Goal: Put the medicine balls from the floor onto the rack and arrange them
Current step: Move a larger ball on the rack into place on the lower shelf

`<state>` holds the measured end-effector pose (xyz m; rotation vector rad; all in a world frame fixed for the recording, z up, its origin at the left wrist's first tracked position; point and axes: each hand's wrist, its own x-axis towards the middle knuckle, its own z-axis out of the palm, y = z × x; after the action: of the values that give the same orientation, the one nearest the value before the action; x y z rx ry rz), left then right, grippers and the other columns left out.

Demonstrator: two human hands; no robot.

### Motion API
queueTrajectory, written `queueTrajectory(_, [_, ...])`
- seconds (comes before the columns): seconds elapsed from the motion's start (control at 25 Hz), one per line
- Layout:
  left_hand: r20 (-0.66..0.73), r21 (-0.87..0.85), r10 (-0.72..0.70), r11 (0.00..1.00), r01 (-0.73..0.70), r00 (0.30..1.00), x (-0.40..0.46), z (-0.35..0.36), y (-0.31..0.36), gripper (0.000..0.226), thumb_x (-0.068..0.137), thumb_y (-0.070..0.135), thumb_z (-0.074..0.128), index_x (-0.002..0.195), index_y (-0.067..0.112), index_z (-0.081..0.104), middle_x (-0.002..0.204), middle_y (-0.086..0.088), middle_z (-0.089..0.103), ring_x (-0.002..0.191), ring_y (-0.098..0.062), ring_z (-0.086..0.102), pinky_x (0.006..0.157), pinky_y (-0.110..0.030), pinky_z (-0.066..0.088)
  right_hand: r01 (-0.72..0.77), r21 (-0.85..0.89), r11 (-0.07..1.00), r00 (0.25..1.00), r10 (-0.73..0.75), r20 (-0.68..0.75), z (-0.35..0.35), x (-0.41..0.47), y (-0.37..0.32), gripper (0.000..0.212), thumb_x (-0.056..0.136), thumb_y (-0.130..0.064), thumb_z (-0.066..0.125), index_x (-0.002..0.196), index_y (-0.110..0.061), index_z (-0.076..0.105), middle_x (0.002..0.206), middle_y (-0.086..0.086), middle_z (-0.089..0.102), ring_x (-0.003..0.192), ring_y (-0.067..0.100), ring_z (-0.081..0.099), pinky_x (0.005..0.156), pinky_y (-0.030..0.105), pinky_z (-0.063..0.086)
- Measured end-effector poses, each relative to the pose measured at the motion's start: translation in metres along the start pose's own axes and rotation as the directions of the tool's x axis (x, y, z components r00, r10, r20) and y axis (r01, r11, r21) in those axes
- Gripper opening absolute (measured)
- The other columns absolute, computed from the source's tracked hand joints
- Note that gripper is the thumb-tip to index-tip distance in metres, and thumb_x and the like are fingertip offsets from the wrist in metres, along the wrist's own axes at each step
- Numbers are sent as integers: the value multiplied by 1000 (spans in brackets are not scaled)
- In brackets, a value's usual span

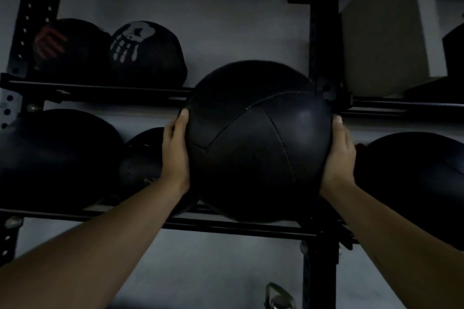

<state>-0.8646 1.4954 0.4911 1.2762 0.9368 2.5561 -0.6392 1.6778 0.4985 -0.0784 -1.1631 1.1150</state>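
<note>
Black stitched leather fills the space between my palms: my left hand [175,150] and right hand [340,155] press flat against opposite sides of the medicine ball [256,140], fingers spread upward. Being round, it has no long axis; its seams meet facing me, low and left. It sits at the rack [324,40], in front of the upper rail, with other balls [148,55] shelved left and right.

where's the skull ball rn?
Head view, upper left: skull ball sits on the rack's top shelf, just right of the red-marked ball.
</note>
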Motion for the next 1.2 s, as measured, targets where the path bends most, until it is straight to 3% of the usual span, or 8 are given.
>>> queueTrajectory(0.28, [-47,73,8,997,-4,999,34,-6,-60,81,85,66,69,147,15,60,143,-18,68,134,-35,65,118,-60,47,-11,-87,996,998,6,-58,-14,19,46,58,85,-76,54,128,-41,69,129,-7,74,122,18,69,109,50,53])
queueTrajectory(0.48, [-92,94,-70,993,78,993,41,-17,-99,83,78,71,73,147,27,61,142,-6,71,134,-28,65,116,-52,50,-4,-193,981,999,-6,-48,-21,31,92,58,93,-68,49,138,-35,65,138,-3,67,129,19,63,113,50,49])
queueTrajectory(0.6, [29,346,35,937,-42,999,48,-3,-112,85,75,79,68,150,38,56,152,9,60,141,-12,56,121,-40,43,37,-262,964,997,-52,-51,-32,43,112,42,107,-48,47,142,-33,64,144,-4,63,136,16,57,118,50,45])
queueTrajectory(0.68, [105,445,78,888,-117,991,60,9,-126,81,75,80,66,147,42,59,154,15,55,143,-6,51,122,-36,40,157,-326,932,987,-153,39,-29,55,121,40,107,-43,50,143,-32,63,145,-6,60,138,12,54,120,44,43])
queueTrajectory(0.8, [22,409,70,910,-73,997,84,15,-140,69,73,72,71,135,41,69,144,13,65,135,-6,60,120,-41,47,318,-437,841,946,-249,209,-12,72,129,47,99,-55,50,142,-39,63,142,-10,55,136,8,52,113,28,38])
queueTrajectory(1.0, [-1,398,66,915,-60,998,90,11,-143,58,76,68,76,129,43,73,141,10,68,133,-8,63,119,-41,49,324,-477,817,941,-224,254,-13,76,127,45,102,-53,50,144,-41,59,145,-8,52,139,10,48,114,31,36])
queueTrajectory(1.2, [11,437,60,897,-59,998,80,12,-133,67,76,70,72,136,40,69,145,10,65,136,-8,60,121,-42,46,307,-492,815,943,-192,271,-15,68,120,42,103,-53,50,144,-46,56,145,-12,49,140,9,47,116,32,36])
